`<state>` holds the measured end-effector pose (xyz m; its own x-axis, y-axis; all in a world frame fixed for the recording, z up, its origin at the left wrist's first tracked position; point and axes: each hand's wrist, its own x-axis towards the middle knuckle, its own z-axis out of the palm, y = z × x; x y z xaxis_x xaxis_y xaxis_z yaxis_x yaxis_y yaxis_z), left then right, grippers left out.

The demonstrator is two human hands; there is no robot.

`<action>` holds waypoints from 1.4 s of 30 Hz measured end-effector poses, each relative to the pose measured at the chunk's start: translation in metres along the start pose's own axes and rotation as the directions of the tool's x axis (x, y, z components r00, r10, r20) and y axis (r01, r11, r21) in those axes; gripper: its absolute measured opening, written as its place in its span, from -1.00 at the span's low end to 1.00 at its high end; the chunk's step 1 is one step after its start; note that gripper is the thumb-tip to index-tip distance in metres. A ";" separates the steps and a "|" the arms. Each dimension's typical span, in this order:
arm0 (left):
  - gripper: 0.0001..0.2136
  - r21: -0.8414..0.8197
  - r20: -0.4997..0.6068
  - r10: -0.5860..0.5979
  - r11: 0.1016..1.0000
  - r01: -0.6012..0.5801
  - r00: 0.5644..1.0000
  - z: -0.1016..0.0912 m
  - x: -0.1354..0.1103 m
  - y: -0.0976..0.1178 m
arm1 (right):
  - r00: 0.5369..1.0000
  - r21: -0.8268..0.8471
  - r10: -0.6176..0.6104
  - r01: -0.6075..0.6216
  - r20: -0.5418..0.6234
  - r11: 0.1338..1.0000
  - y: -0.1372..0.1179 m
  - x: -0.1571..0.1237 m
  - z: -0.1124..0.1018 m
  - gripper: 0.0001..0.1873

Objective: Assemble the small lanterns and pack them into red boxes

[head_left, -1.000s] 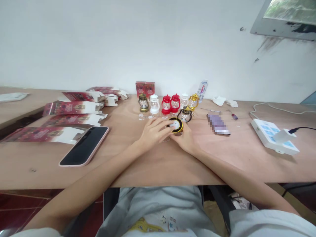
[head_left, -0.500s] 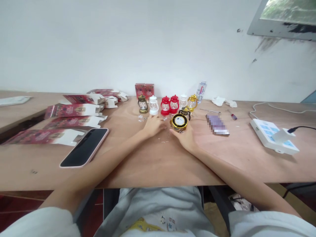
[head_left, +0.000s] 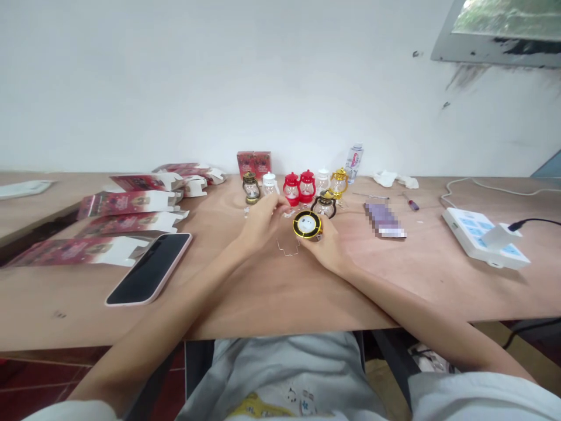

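Note:
My right hand (head_left: 326, 245) is wrapped round a small gold-and-black lantern (head_left: 307, 224), tipped so that its round base with a white centre faces me. Left of it, my left hand (head_left: 263, 216) is raised slightly off the table, its fingers drawn together toward the thumb; whatever they may pinch is too small to make out. Just behind the held lantern stands a black-and-gold lantern (head_left: 324, 204). Two red lanterns (head_left: 292, 190) stand beyond my left fingertips, and a white lantern (head_left: 269, 185) is partly hidden by that hand. Thin pale strips (head_left: 288, 254) lie between my forearms.
Farther back are a bronze lantern (head_left: 251, 188), a gold lantern (head_left: 339, 184) and two red boxes (head_left: 254, 164). Flattened red cartons (head_left: 127, 203) and a phone (head_left: 151, 269) lie left. To the right are a pixelated purple item (head_left: 384, 218), a screwdriver (head_left: 412, 204) and a power strip (head_left: 482, 237).
My right hand has brought the lantern left and slightly nearer to me. My left hand has lifted from beside the small pieces on the table, its fingers drawing together.

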<state>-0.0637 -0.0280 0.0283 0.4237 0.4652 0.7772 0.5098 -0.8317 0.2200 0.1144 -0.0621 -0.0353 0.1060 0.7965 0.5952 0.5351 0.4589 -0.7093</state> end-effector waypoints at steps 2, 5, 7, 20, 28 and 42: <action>-0.85 -0.017 0.013 0.106 0.994 -0.105 0.994 -0.004 -0.002 0.010 | 0.998 -0.023 -0.045 0.046 0.039 0.999 -0.001 -0.001 -0.001 -0.55; -0.84 -0.050 0.061 0.223 0.974 -0.220 0.973 -0.002 -0.007 0.015 | 0.992 -0.065 -0.102 0.106 0.071 0.992 -0.003 -0.002 -0.003 -0.57; -0.84 -0.062 0.072 0.246 0.968 -0.242 0.967 0.000 -0.010 0.014 | 0.988 -0.098 -0.126 0.134 0.083 0.986 -0.005 -0.003 -0.004 -0.56; -0.82 -0.288 0.047 0.110 0.953 -0.092 0.993 0.002 -0.014 0.007 | 0.976 -0.137 -0.188 0.202 0.112 0.970 -0.006 -0.004 -0.006 -0.58; -0.79 -0.337 0.043 0.029 0.941 -0.013 0.999 0.009 -0.018 0.003 | 0.976 -0.152 -0.172 0.191 0.131 0.970 -0.012 -0.006 -0.009 -0.56; -0.78 -0.338 0.027 0.061 0.940 -0.048 0.998 0.008 -0.018 0.004 | 0.973 -0.181 -0.198 0.218 0.121 0.959 -0.009 -0.005 -0.009 -0.57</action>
<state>-0.0628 -0.0375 0.0105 0.4741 0.4220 0.7727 0.2061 -0.9064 0.3686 0.1160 -0.0738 -0.0284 -0.1041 0.7315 0.6739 0.6882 0.5421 -0.4821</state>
